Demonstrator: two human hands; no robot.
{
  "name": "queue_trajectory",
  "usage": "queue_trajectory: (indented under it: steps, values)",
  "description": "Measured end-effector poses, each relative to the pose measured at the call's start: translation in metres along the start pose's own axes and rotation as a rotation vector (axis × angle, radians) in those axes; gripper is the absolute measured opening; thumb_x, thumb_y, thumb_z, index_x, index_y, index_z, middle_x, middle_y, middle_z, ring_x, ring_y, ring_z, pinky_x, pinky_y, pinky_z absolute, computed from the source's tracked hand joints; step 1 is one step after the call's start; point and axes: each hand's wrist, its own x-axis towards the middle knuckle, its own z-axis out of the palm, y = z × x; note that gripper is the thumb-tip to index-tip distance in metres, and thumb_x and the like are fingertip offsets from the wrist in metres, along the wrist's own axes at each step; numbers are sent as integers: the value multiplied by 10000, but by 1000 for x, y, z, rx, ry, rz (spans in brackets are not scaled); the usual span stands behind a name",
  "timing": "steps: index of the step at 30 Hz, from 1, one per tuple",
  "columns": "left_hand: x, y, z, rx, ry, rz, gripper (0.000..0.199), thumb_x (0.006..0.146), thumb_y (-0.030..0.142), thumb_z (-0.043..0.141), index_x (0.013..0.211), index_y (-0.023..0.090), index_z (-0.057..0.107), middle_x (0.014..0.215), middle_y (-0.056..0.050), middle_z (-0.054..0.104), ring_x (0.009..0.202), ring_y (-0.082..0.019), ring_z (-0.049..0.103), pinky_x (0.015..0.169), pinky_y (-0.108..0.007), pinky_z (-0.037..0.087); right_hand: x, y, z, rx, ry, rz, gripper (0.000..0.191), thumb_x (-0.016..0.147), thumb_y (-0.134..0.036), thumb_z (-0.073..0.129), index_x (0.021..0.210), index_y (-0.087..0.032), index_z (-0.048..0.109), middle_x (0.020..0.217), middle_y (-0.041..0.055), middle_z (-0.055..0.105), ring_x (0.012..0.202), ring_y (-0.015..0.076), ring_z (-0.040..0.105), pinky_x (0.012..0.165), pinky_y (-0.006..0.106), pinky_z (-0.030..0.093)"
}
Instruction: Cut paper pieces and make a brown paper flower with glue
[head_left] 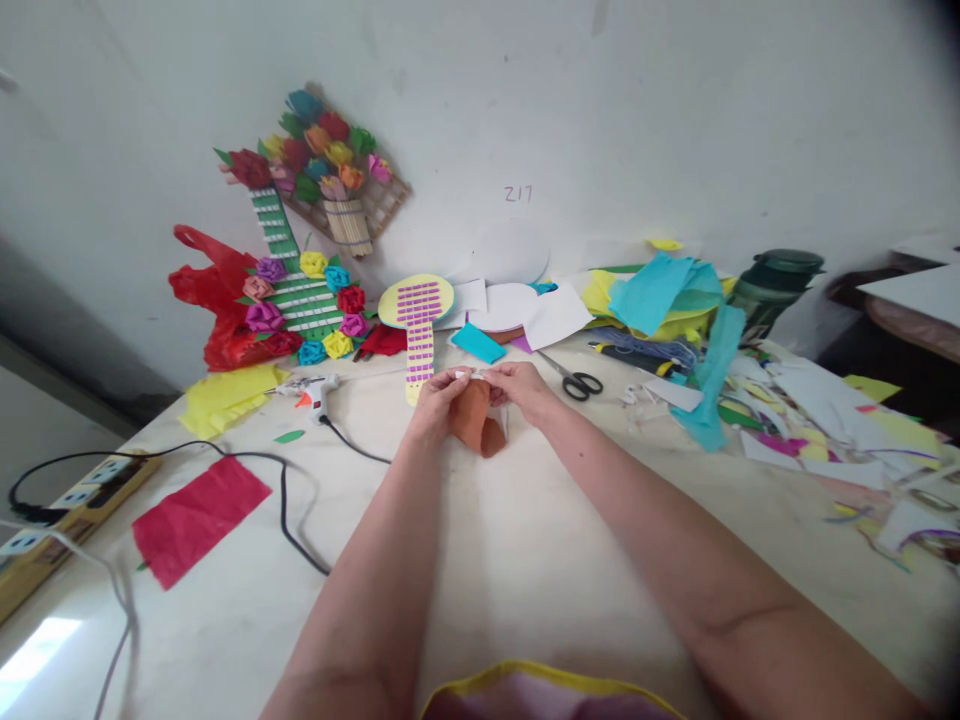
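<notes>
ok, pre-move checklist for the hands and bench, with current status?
1. Orange crepe paper supported by both hands: ok, left hand and right hand pinch its upper part.
2. White bit at the fingertips identified: cannot tell, too small and partly covered.
3. Scissors handles free: ok, lying on the table, apart from the right hand.
4. Glue gun set down: ok, on the table to the left of the left hand.
5. Glue gun hot: cannot tell from this view.
6. Black cord visible along its whole length: not ok, it disappears behind the left forearm.
</notes>
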Motion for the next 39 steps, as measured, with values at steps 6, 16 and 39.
queue_trajectory:
  steps: [6,16,39]
  values:
    - [0,1,0,75,11,2,226,568,275,754,741,152,677,685,-21,662,624,-123,584,599,-235,433,3,1,-4,-33,9,-96,163,654,-295,668,660,-139,623,472,-26,567,440,89,521,432,209,436]
    - [1,4,1,53,54,15,220,515,264,772,694,160,698,626,-13,654,579,-106,566,550,-212,414,7,2,-8,-85,-41,-192,239,630,-373,679,696,-143,672,497,-16,583,446,97,522,447,232,443]
    - [-1,7,4,-33,40,-1,239,498,234,770,701,159,668,625,-7,647,554,-118,571,573,-252,417,5,2,-10,-50,-105,-264,271,623,-367,681,776,-145,701,522,-16,607,456,89,535,459,227,465]
